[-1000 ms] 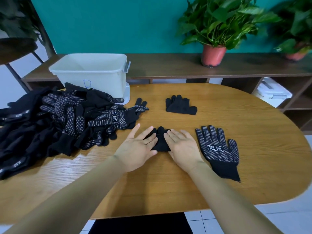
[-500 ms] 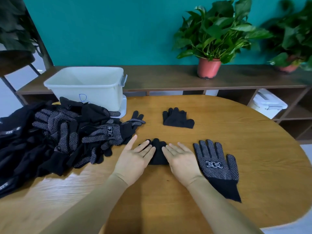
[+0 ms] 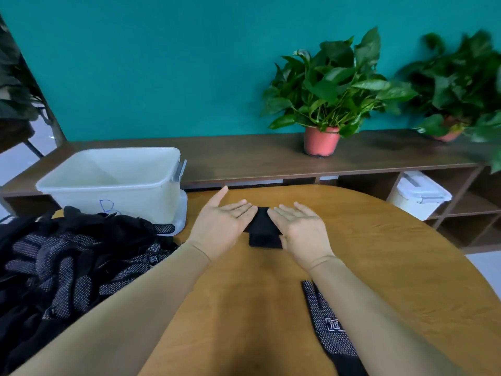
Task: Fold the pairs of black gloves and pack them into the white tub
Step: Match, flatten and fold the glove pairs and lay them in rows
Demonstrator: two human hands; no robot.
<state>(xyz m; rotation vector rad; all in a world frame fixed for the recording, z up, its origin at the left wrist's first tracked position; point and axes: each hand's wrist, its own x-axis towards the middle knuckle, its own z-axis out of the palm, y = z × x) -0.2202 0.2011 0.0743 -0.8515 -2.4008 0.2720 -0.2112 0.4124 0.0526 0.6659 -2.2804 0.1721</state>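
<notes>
A folded black glove bundle [image 3: 264, 227] sits on the round wooden table [image 3: 393, 253], past its middle. My left hand [image 3: 222, 221] and my right hand [image 3: 298, 226] press against its two sides with straight fingers. The hands cover the bundle's edges, so I cannot tell whether it is one folded glove or two. The white tub [image 3: 113, 180] stands at the far left of the table, about a hand's width from my left hand. A flat dotted black glove [image 3: 330, 329] lies near me, partly under my right forearm.
A big heap of black dotted gloves [image 3: 67, 261] fills the table's left side, up against the tub. Behind the table runs a low wooden shelf [image 3: 244, 156] with potted plants [image 3: 322, 104]. A lidded white box [image 3: 417, 194] sits in the shelf at right.
Both hands have moved away from me across the table with the folded glove between them, toward where the other folded glove lay. The camera view has tipped forward.
</notes>
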